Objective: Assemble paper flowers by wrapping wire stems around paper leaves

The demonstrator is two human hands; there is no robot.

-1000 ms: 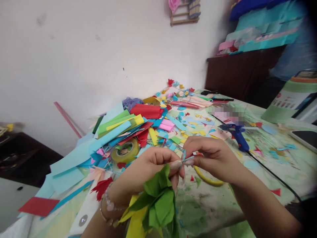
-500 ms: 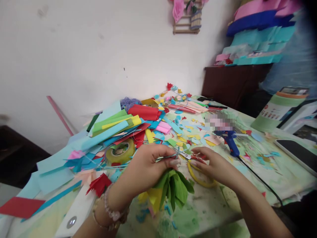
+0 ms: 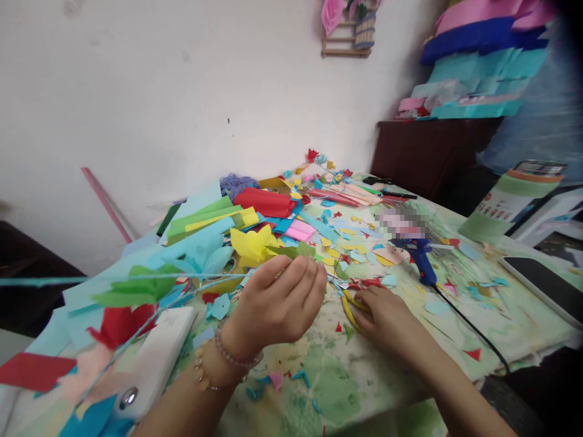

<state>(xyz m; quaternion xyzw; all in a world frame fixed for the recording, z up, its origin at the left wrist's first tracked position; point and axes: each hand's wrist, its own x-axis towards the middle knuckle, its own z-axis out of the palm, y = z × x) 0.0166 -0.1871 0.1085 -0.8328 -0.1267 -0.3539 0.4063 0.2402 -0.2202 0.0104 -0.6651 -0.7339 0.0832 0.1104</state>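
My left hand is closed, its fingers curled inward, with a light blue string running into it from the left. A yellow paper flower and green paper petals show just behind that hand. Along the string on the left are a green paper flower, a light blue one and a red one. My right hand is closed at the yellow handles of the scissors, low over the table. The blades are mostly hidden by paper bits and my left hand.
Coloured paper sheets lie piled at the back left. A blue glue gun with a black cord, a phone and a green bottle are on the right. A white device lies front left. Paper scraps litter the table.
The green and yellow flower below my left hand has swung up behind it. The string now stretches left with several flowers spread along it. The scissors have dropped lower with my right hand.
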